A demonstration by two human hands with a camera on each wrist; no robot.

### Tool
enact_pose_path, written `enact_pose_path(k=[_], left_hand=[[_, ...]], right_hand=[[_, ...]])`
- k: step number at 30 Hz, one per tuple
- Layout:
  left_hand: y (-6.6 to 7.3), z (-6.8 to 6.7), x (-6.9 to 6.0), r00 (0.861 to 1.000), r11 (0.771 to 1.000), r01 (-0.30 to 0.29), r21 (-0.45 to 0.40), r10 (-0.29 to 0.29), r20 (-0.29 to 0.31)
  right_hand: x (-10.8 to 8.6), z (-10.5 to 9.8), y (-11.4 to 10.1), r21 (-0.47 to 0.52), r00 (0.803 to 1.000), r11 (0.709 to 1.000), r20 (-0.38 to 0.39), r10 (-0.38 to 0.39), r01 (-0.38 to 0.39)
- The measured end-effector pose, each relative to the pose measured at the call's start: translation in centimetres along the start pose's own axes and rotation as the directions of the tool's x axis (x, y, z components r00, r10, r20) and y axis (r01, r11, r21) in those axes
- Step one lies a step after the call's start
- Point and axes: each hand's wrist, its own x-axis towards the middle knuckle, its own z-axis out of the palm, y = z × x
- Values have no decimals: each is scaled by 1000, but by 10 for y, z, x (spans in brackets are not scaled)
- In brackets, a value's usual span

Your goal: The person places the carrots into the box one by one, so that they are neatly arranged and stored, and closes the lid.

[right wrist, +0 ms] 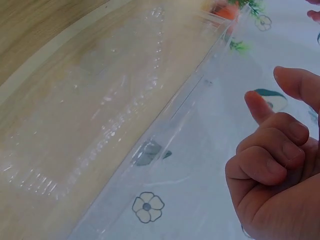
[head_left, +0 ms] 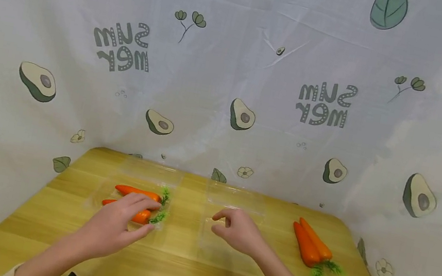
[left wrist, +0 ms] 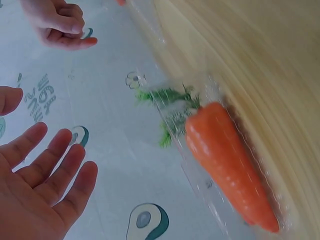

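My left hand (head_left: 114, 227) hovers with spread fingers over a clear plastic box (head_left: 97, 197) on the left, holding nothing. Two orange carrots with green tops lie in this box: the farther carrot (head_left: 136, 191) and the nearer carrot (head_left: 142, 217), partly covered by the hand. The left wrist view shows one carrot (left wrist: 222, 160) large, inside the clear plastic. Above a second clear box (right wrist: 95, 115), which looks empty, my right hand (head_left: 239, 232) is raised. Its thumb and index finger stand apart, the other fingers are bent, and nothing is held.
Two more carrots (head_left: 308, 246) lie side by side on the wooden table (head_left: 162, 270) at the right, leafy ends toward me. Both boxes have their clear lids (head_left: 234, 197) folded back. A white curtain (head_left: 214, 73) with avocado prints surrounds the table's back and sides.
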Motion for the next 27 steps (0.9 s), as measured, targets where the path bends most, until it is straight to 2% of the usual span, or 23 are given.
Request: enact_pose_path(k=[6, 10, 14, 18, 27], left_hand=[[10, 11, 0, 994, 994, 73, -76, -66, 87], [15, 19, 1, 978, 982, 129, -135, -104, 184], [18, 25, 1, 958, 966, 187, -178, -140, 248], [21, 31, 1, 945, 958, 219, -187, -161, 285], [26, 46, 10, 925, 940, 246, -237, -155, 347]], right_hand=[[-9, -3, 6, 14, 999, 999, -24, 32, -32], [-18, -6, 10, 22, 997, 998, -43, 63, -62], [-25, -8, 15, 22, 995, 997, -72, 75, -74], [-30, -10, 20, 33, 992, 996, -89, 88, -85], [-41, -14, 34, 50, 979, 988, -137, 153, -147]])
